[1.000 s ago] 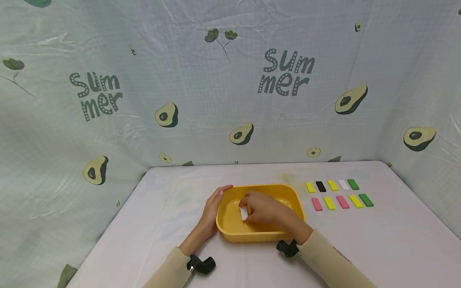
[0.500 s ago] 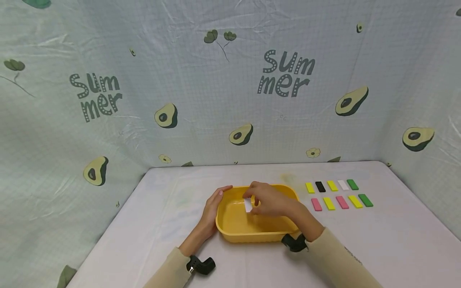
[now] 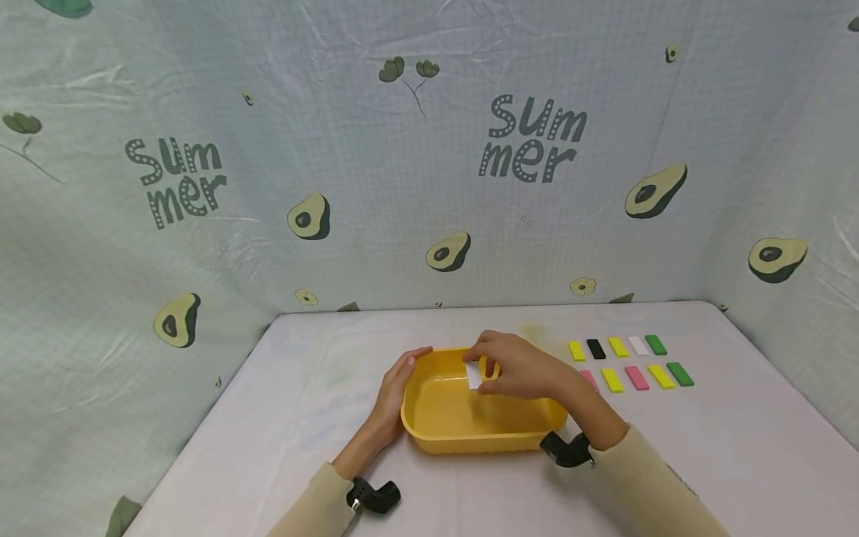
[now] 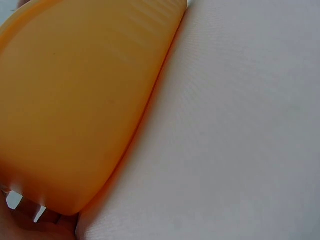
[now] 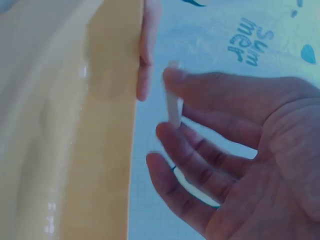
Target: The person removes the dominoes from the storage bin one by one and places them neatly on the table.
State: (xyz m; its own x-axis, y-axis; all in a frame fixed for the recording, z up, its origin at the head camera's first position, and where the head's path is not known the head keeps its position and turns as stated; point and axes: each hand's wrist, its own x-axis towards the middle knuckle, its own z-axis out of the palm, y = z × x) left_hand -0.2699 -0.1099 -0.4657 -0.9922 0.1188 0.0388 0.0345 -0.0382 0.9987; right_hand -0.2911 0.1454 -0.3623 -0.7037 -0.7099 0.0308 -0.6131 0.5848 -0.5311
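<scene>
A yellow plastic tub (image 3: 443, 418) stands on the white-covered table. My left hand (image 3: 391, 399) lies along the tub's left wall, its fingers fairly straight and reaching up to the rim. Above the inside of the tub, my right hand (image 3: 522, 367) pinches a small white rectangular tile (image 3: 473, 376) between thumb and fingertips. The right wrist view shows that white tile (image 5: 173, 102) edge-on, held apart from the tub's wall. In the left wrist view the tub's outer side (image 4: 85, 100) fills the left, with parts of the hand (image 4: 42, 227) at the bottom corner.
Right of the tub lie two rows of small flat tiles: yellow (image 3: 612, 380), black (image 3: 596, 349), white (image 3: 638, 345), green (image 3: 681, 374) and pink (image 3: 637, 378). A printed cloth (image 3: 376, 164) hangs behind the table. My right forearm partly covers the near-left pink tile (image 3: 589, 378).
My right hand has lifted the white tile up from inside the tub and moved it back and to the right. My left hand keeps its place at the tub's left side.
</scene>
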